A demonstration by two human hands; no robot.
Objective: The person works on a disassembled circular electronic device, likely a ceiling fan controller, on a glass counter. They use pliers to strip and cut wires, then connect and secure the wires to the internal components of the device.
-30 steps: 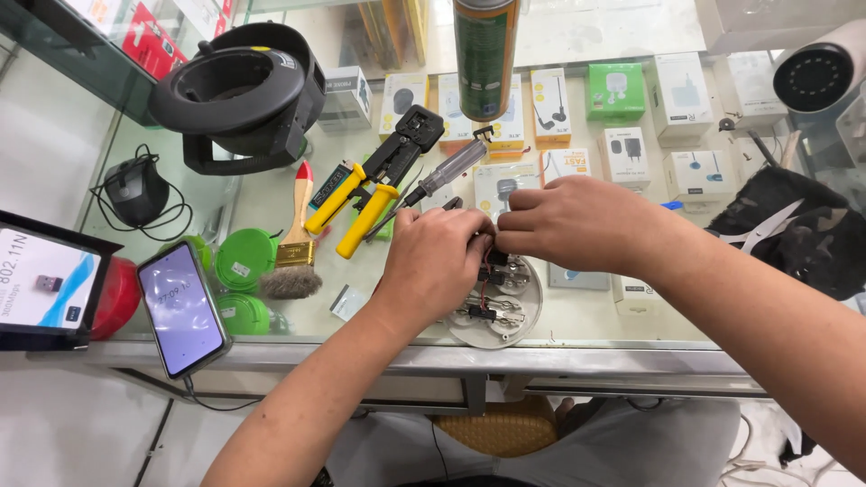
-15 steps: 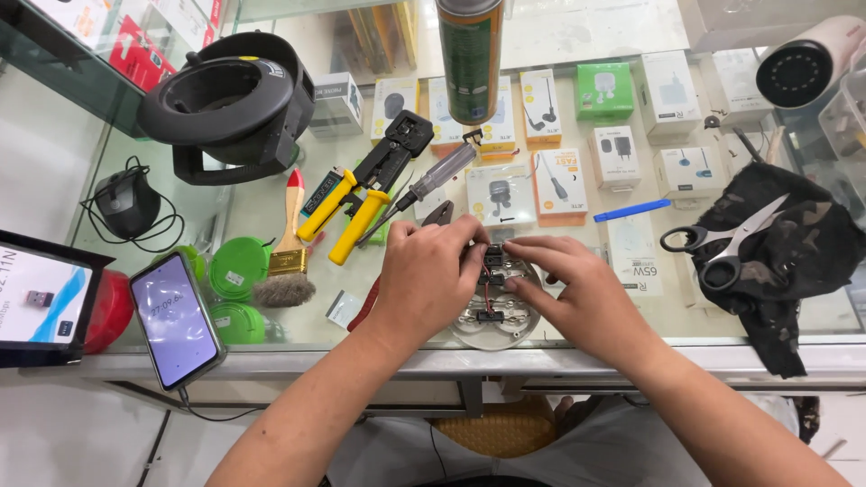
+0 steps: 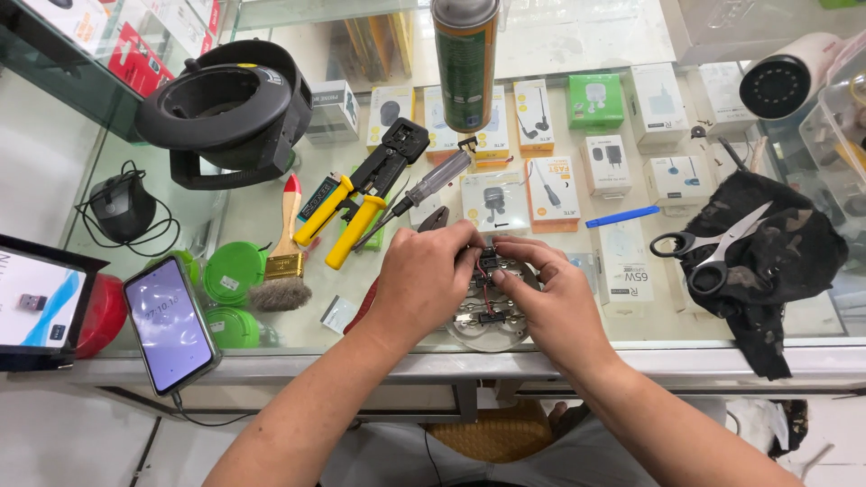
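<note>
Small dark part: pinched between both hands, just above the round white device, near the front edge of the glass counter.
Round white device: lying flat on the glass, opened, with thin wires and small parts inside (details too small to tell).
Left hand: curled over the left side of the device, fingertips pressed together on the small dark part.
Right hand: coming from the right, thumb and forefinger closed on the same part, other fingers bent and resting at the device rim.
Screwdriver: clear handle, lying slanted just behind the left hand.
Crimping pliers: yellow and black handles, left of the screwdriver, touching it or nearly so.
Brush: wooden handle with red tip, bristles toward the counter edge, beside the pliers.
Green lids: round, under the glass, left of the brush.
Phone: screen lit, at the front left corner, cable going down.
Spray can: upright, well behind the hands.
Black ring-shaped tool: far left at the back.
Scissors: on a black cloth, well to the right.
Blue pen: between the hands and the scissors.
Small boxes: in rows under the glass (accessory packs, mostly white).
</note>
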